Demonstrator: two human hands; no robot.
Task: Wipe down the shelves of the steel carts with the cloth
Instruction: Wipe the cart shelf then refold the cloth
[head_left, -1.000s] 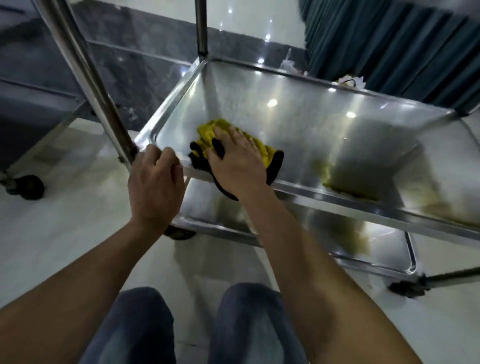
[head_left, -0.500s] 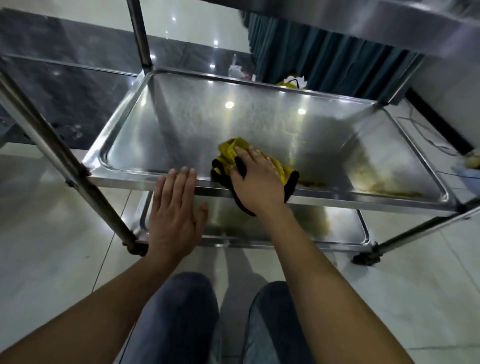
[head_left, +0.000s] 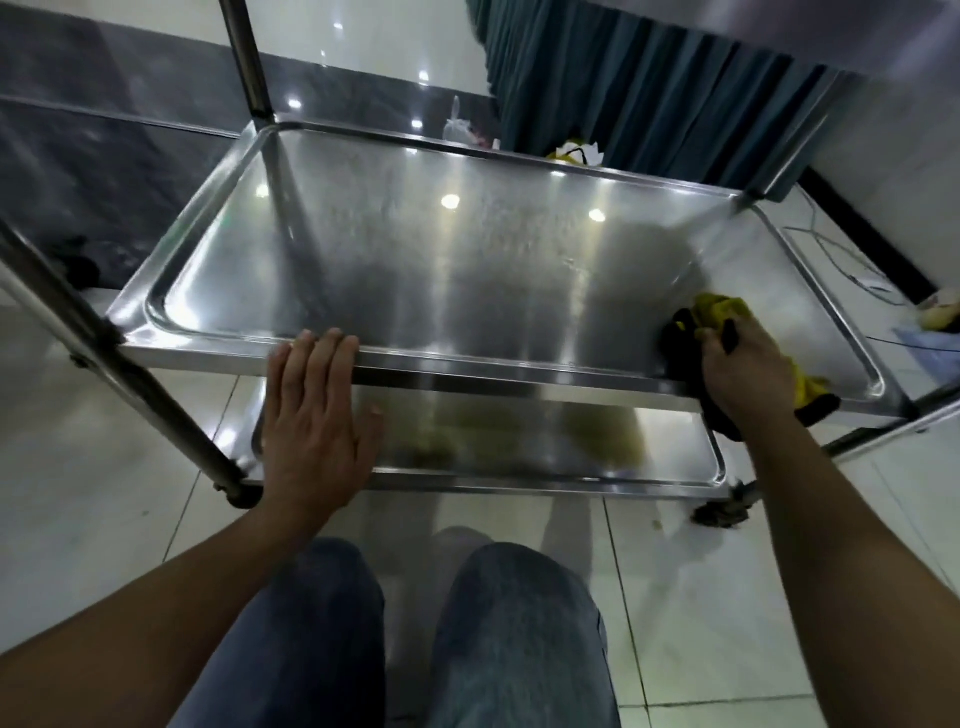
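Yellow-and-black cloth, bunched, on the middle shelf of the steel cart, at the near right corner, draped partly over the front rim. Right hand on top of it, fingers curled into the fabric and gripping it. Left hand flat, fingers straight, fingertips resting on the same front rim toward the left; nothing held. Shelf a shallow steel tray with a raised lip all round; apart from the cloth, only reflected lights on its surface, so bare metal from the cloth leftward to the far left corner. Lower shelf beneath, also a lipped tray, with yellowish smears or reflections — cannot tell which. Upright posts at the corners, caster at the right. Blue-jeaned knees just before the cart. Teal curtain behind; pale tiled floor around.
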